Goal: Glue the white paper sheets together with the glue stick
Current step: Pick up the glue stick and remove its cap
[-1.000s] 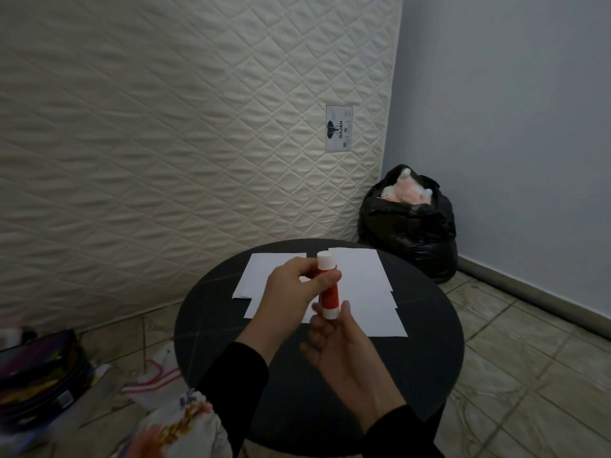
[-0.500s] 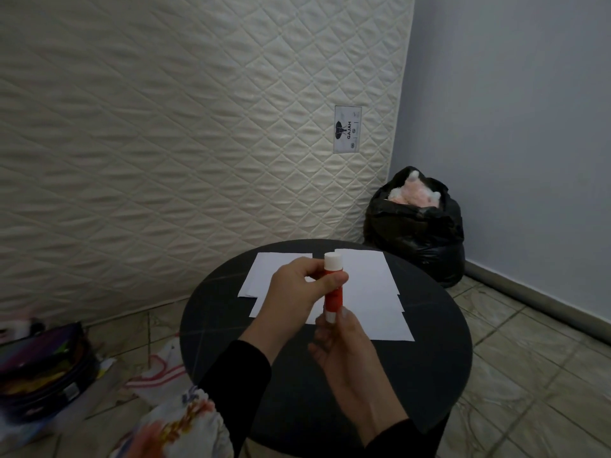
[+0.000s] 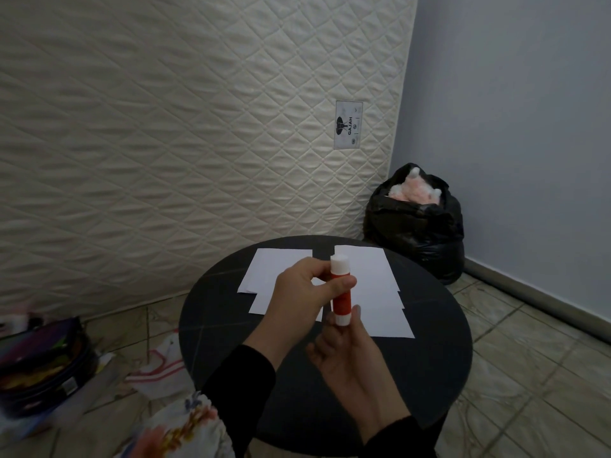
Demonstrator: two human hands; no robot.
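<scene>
I see the left hand (image 3: 299, 294) pinching the upright glue stick (image 3: 340, 290) above the round worktop (image 3: 429, 352). The right hand (image 3: 350, 361) seems to grip its base. The white paper sheets (image 3: 370, 282) lie flat behind.

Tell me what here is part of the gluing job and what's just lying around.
For the job: glue stick, white paper sheets, left hand, right hand.
Lying about: black bag, pencil case, cloth.
</scene>
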